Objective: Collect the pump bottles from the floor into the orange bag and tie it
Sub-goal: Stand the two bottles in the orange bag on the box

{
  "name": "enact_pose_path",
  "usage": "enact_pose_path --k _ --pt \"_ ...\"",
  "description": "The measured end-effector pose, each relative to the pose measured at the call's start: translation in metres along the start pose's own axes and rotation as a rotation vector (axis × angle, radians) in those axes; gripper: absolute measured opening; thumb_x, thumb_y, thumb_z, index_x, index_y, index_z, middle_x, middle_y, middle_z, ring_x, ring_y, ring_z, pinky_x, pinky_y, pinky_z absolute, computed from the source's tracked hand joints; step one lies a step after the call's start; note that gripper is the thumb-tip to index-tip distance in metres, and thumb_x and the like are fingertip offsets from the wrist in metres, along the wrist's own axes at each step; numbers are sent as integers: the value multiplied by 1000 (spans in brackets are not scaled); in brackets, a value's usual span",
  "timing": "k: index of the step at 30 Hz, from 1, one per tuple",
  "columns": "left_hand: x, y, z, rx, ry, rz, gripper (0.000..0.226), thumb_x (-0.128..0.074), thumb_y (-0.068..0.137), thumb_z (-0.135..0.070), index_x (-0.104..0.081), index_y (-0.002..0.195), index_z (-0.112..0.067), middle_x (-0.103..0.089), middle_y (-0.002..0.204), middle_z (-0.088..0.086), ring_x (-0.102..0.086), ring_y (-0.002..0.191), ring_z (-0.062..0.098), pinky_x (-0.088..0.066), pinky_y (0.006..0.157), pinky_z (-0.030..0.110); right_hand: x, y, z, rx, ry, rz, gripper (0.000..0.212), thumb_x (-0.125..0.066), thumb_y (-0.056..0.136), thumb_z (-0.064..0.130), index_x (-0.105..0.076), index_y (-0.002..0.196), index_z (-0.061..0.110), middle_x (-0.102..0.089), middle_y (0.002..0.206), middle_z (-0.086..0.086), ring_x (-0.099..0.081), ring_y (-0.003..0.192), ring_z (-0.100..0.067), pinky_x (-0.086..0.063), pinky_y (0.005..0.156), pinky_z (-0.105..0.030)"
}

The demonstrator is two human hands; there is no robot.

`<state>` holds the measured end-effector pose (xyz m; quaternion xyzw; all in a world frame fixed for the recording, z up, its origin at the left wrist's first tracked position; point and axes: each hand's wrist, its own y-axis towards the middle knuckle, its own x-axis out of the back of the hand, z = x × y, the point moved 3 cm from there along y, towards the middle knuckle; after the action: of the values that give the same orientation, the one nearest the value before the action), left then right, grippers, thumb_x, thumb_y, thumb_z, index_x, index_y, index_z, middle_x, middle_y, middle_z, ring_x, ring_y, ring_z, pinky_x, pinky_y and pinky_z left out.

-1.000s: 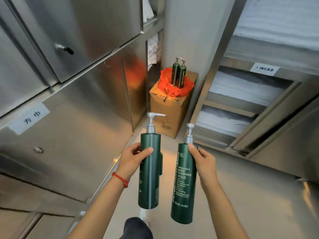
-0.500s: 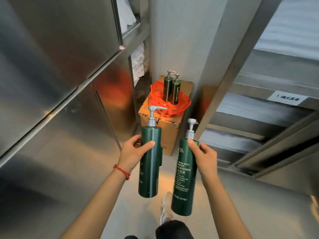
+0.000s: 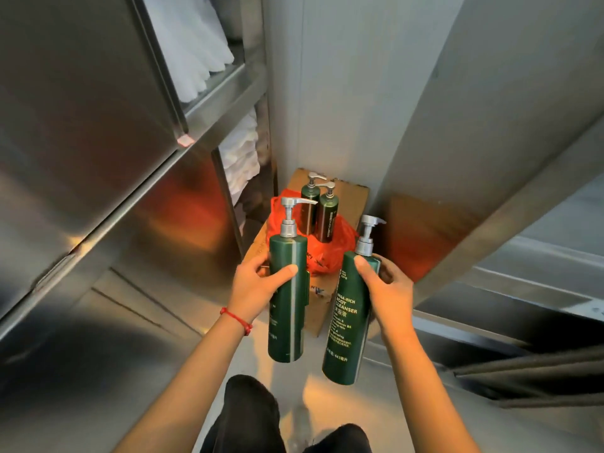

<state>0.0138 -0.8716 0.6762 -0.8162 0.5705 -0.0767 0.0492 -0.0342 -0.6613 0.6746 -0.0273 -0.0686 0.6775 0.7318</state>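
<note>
- My left hand (image 3: 258, 282) has its fingers wrapped round one upright pump bottle (image 3: 287, 299).
- Two bottles (image 3: 318, 210) already stand in the orange bag (image 3: 340, 240) on the cardboard box (image 3: 354, 194); bag untied.
- My right hand (image 3: 389, 289) grips the body cleanser bottle (image 3: 348, 317).
- Narrow aisle: steel cabinets left, shelving right, little elbow room.

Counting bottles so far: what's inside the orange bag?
Two green pump bottles stand upright in the orange bag, which sits on a cardboard box. Their bases and the bag's bottom are covered by its folds and the left-hand bottle.
</note>
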Motion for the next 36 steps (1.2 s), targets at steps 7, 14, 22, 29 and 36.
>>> enact_pose_path --k 7,14,22,29,36 --pt "-13 105 3 -17 55 45 28 -75 70 -10 -62 92 -21 -67 100 11 -66 85 17 -53 68 15 -28 79 4 41 -42 -87 23 -76 68 28 -62 84 37 -64 87 22 -60 80 14 -43 63 -1" --pt "-28 197 11 0 34 195 47 -75 67 1 -56 106 -16 -66 103 7 -63 88 7 -53 75 17 -62 138 -9 56 -87 -213 44 -78 67 18 -57 104 28 -56 93 25 -52 80 26 -37 62 5" --pt "-42 256 41 61 115 273 60 -78 63 1 -52 115 -13 -61 109 9 -59 102 24 -49 85 31 -84 180 -36 3 -125 -269 55 -80 64 18 -55 111 31 -57 100 27 -55 93 19 -41 76 0" --pt "-47 282 78 74 266 324 62 -81 61 -9 -51 115 -16 -62 110 0 -58 106 20 -49 88 33 -93 199 -73 -35 -145 -206 57 -81 63 17 -53 103 46 -59 103 27 -56 99 14 -43 83 -4" --pt "-52 296 104 55 313 314 63 -80 61 -6 -53 117 -14 -60 112 2 -55 107 19 -44 89 26 -100 216 -115 -63 -176 -185 61 -84 58 23 -54 103 52 -62 117 4 -58 110 -7 -45 95 -27"
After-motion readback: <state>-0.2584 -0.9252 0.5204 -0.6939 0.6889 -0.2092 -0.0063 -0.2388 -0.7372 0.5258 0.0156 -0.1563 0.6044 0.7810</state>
